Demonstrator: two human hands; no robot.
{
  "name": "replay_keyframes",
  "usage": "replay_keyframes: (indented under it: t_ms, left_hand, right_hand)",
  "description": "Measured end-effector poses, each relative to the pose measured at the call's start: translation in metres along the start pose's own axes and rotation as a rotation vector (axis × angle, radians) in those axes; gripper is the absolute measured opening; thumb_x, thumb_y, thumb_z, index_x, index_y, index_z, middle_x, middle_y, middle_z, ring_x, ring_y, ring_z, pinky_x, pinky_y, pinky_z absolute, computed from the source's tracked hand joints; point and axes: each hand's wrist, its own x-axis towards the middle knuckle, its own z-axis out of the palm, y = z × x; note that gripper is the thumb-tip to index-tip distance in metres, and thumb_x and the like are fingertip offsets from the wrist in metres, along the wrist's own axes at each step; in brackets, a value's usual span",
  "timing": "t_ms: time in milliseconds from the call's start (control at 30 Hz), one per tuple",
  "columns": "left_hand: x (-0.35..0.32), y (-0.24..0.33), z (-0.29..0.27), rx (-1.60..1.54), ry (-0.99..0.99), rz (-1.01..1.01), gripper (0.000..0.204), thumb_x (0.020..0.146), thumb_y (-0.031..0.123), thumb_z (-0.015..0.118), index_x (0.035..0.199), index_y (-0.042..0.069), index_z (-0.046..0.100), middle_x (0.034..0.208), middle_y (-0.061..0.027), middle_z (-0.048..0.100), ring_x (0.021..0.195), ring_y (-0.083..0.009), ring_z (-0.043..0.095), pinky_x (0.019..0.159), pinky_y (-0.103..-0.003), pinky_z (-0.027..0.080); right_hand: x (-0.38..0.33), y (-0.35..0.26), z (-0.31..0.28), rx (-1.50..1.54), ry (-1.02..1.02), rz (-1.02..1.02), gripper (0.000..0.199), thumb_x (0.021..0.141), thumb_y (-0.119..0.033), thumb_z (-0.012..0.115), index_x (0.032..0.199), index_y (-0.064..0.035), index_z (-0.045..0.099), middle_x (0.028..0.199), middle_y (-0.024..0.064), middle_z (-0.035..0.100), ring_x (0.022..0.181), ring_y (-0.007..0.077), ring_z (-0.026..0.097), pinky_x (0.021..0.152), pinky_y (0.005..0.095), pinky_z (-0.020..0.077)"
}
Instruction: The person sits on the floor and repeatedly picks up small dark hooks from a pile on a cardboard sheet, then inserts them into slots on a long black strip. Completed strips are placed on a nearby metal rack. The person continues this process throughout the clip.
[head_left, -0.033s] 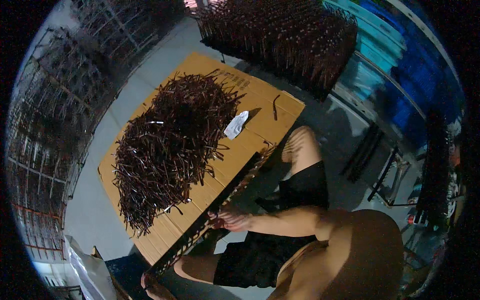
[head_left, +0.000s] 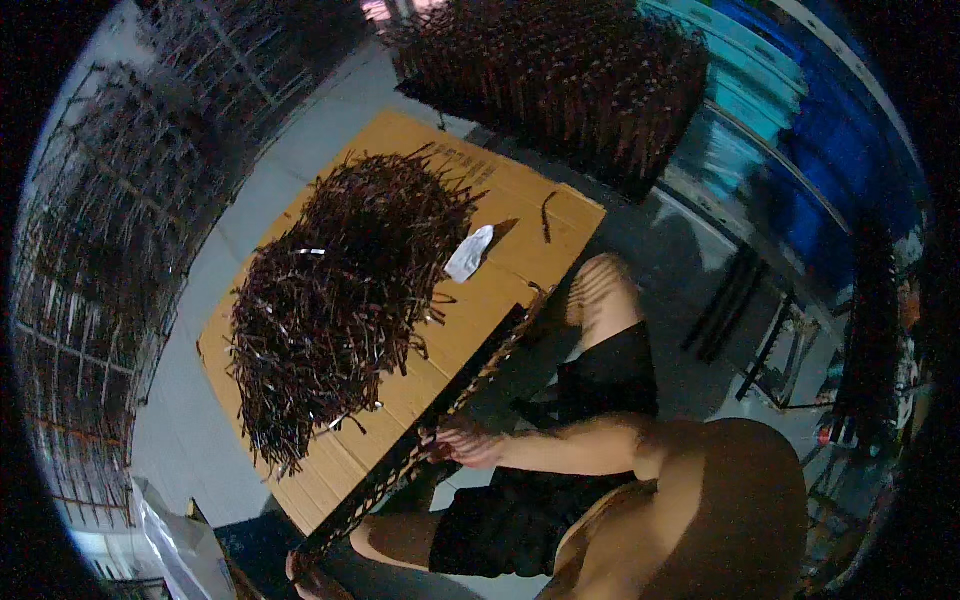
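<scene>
A long dark slotted bar [head_left: 395, 468] with short brown pieces along it runs beside the near edge of a cardboard sheet [head_left: 560, 205]. My right hand [head_left: 468, 443] is at the middle of this bar, its fingers closed together against it. Whatever small thing is between those fingers is too blurred to make out. At the bar's lower end is my left hand [head_left: 312, 578], partly cut off by the picture's edge, its fingers bent round the end. A big heap of short, bent dark brown strips [head_left: 345, 290] covers much of the cardboard.
A crumpled white scrap [head_left: 470, 254] and one loose brown strip [head_left: 547, 218] lie right of the heap. Behind stands a dense rack of brown strips [head_left: 560, 90]. Wire racks [head_left: 80, 300] line the left. A pale plastic bag [head_left: 175, 540] is at lower left, a small metal stand [head_left: 775, 350] at right.
My right hand has shifted very slightly to the right along the bar's side. The whole view has moved a little; the heap and cardboard otherwise look the same.
</scene>
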Motion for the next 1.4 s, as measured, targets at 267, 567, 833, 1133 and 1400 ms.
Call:
replay_keyframes:
  t_ms: [267, 567, 833, 1133, 1400]
  left_hand:
    - [-0.029, 0.124, 0.075, -0.458, -0.533, 0.205, 0.012, 0.09, 0.004, 0.052, 0.096, 0.0, 0.061, 0.103, -0.0103, 0.056, 0.097, -0.0205, 0.053, 0.084, -0.032, 0.045]
    - [-0.117, 0.303, 0.163, -0.898, -1.135, 0.463, 0.014, 0.078, 0.0, 0.068, 0.092, -0.001, 0.067, 0.104, -0.0142, 0.058, 0.095, -0.0275, 0.056, 0.085, -0.036, 0.046]
    - [-0.204, 0.465, 0.24, -1.224, -1.217, 0.198, 0.026, 0.081, -0.002, 0.065, 0.105, 0.002, 0.056, 0.099, -0.0114, 0.06, 0.093, -0.0256, 0.057, 0.085, -0.036, 0.047]
    - [-0.176, 0.491, 0.334, -1.596, -1.224, -0.965, 0.031, 0.083, 0.003, 0.064, 0.108, 0.007, 0.046, 0.09, -0.0071, 0.056, 0.082, -0.0215, 0.058, 0.074, -0.035, 0.051]
    - [-0.164, 0.505, 0.325, -1.282, -1.238, -0.676, 0.01, 0.084, 0.008, 0.064, 0.083, 0.007, 0.054, 0.083, -0.0042, 0.057, 0.077, -0.0186, 0.056, 0.071, -0.03, 0.05]
  right_hand:
    - [-0.132, -0.155, 0.043, -0.382, 0.636, -0.561, 0.025, 0.086, -0.016, 0.062, 0.106, -0.003, 0.057, 0.098, 0.0078, 0.063, 0.078, 0.0178, 0.061, 0.072, 0.0342, 0.0478]
    - [-0.312, -0.443, 0.05, -0.25, 1.258, -1.286, 0.017, 0.094, -0.021, 0.05, 0.102, -0.0103, 0.06, 0.086, 0.0008, 0.06, 0.078, 0.0149, 0.056, 0.068, 0.0306, 0.0448]
    - [-0.336, -0.606, -0.01, -0.097, 1.313, -1.304, 0.024, 0.093, -0.024, 0.05, 0.11, -0.0086, 0.057, 0.095, 0.0056, 0.06, 0.086, 0.0209, 0.056, 0.074, 0.0343, 0.0451]
    - [-0.284, -0.68, -0.037, -0.04, 1.263, -1.15, 0.033, 0.092, -0.027, 0.049, 0.118, -0.0067, 0.053, 0.105, 0.011, 0.06, 0.095, 0.0276, 0.057, 0.081, 0.0385, 0.0455]
    - [-0.303, -0.691, -0.033, -0.517, 1.381, -0.826, 0.043, 0.092, -0.03, 0.049, 0.126, -0.005, 0.049, 0.114, 0.0158, 0.061, 0.103, 0.0336, 0.057, 0.087, 0.0422, 0.0458]
